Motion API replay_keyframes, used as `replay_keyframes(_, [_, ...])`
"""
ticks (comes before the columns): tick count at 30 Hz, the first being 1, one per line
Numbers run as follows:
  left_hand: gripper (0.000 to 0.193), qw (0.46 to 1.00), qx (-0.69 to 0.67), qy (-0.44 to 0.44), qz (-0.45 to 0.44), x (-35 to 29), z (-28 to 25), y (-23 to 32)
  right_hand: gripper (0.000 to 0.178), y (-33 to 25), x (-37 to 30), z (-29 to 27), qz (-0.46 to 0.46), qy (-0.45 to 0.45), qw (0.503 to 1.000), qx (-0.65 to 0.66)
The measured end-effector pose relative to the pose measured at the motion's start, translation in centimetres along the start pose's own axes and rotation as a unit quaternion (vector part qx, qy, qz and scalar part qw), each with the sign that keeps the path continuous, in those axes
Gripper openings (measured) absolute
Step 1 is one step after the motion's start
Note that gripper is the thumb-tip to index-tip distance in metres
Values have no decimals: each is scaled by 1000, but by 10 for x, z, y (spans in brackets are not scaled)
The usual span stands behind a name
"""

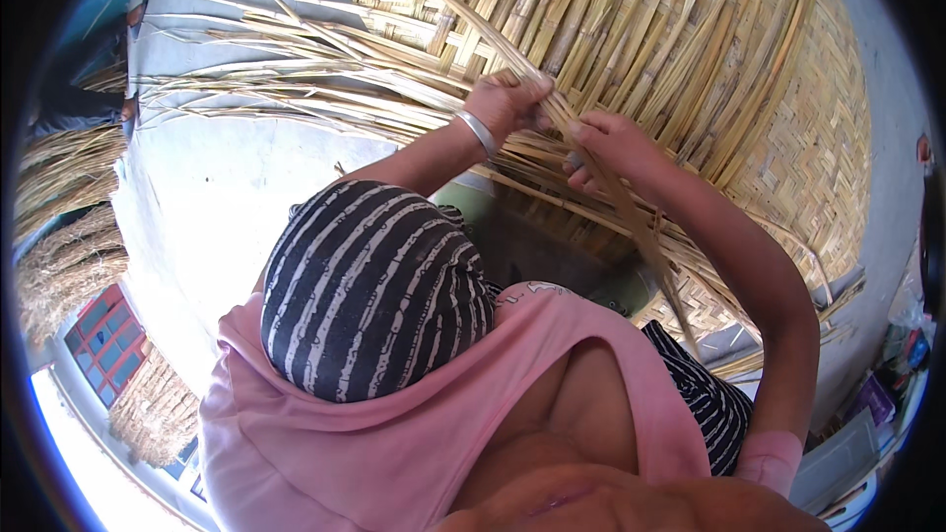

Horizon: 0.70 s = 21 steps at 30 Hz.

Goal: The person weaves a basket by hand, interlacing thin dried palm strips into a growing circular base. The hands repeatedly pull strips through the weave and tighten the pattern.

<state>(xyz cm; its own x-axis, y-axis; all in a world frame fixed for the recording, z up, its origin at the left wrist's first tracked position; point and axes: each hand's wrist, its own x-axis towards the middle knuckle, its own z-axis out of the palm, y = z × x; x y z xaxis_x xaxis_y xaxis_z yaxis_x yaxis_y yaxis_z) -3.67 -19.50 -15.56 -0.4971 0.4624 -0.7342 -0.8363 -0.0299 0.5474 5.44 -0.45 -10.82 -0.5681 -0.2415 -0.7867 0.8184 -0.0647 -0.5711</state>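
My left hand (505, 106) pinches some long straw strips (562, 112) between thumb and fingers. My right hand (609, 146) pinches the same strips just beside it. I cannot tell how many strips I hold. They go slantwise in front of me, from the top down toward my right side, above a big woven mat (813, 177). Lots of loose straws (631, 30) lie on the mat. A shiny silver bangle (477, 133) goes around my left wrist. Black and white stripy cloth (374, 286) covers my knee.
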Motion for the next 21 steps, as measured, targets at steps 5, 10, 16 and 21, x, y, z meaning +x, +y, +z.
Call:
replay_keyframes(5, [13,999,7,18,-32,8,5,-8,26,6,13,3,-3,8,1000,4])
replay_keyframes(10, [15,994,-108,5,-15,22,-29,-9,24,6,1,2,0,-11,1000,-18])
replay_keyframes(16, [14,996,-87,19,-25,30,-50,-17,24,-1,-33,14,21,-11,1000,-14])
replay_keyframes(21, [11,993,-72,92,-19,31,-61,-12,25,-19,-86,12,46,-22,995,-87])
